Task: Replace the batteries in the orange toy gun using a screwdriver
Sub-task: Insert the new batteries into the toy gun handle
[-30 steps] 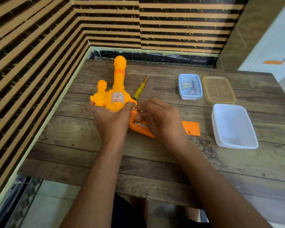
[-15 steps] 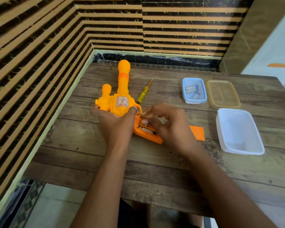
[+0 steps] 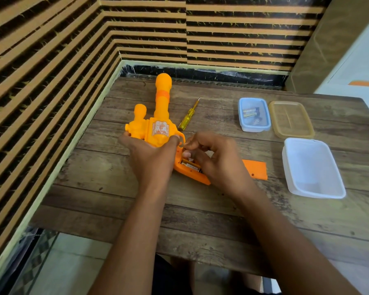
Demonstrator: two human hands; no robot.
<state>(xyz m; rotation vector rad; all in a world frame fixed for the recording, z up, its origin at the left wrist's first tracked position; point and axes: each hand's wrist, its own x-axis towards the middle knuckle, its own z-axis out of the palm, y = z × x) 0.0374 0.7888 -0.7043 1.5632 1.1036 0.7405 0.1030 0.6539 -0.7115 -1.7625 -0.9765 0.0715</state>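
Right grip [image 3: 218, 161] has pulled its fingers back since 1 s ago. Then they covered the open battery bay; now they curl at its upper end, so the batteries [image 3: 191, 166] in the bay show. Left grip [image 3: 152, 151] is unchanged, clamped over the body of the orange toy gun [image 3: 160, 128] and pinning it flat on the table [image 3: 115, 199].

Gun lies centre-left, barrel to 12 o'clock, handle running off to about 4 o'clock under right grip. Right grip has thumb tip and forefinger at the bay's top end; cannot tell if they pinch a battery or only touch it.

Key relation: batteries lie lengthwise in the handle, long axis 10-to-4 o'clock, directly under the right fingertips. Right grip is nearer; left only steadies. Likely step: prising out or seating a battery.

Battery cover [image 3: 255, 169] lies at 3 o'clock of the handle, just beside the right wrist. Screwdriver [image 3: 186, 116] lies at 1 o'clock of the gun body, untouched. Blue tub [image 3: 256, 129] with spare batteries [image 3: 248, 112] sits at 2 o'clock, well apart, on right grip's side.
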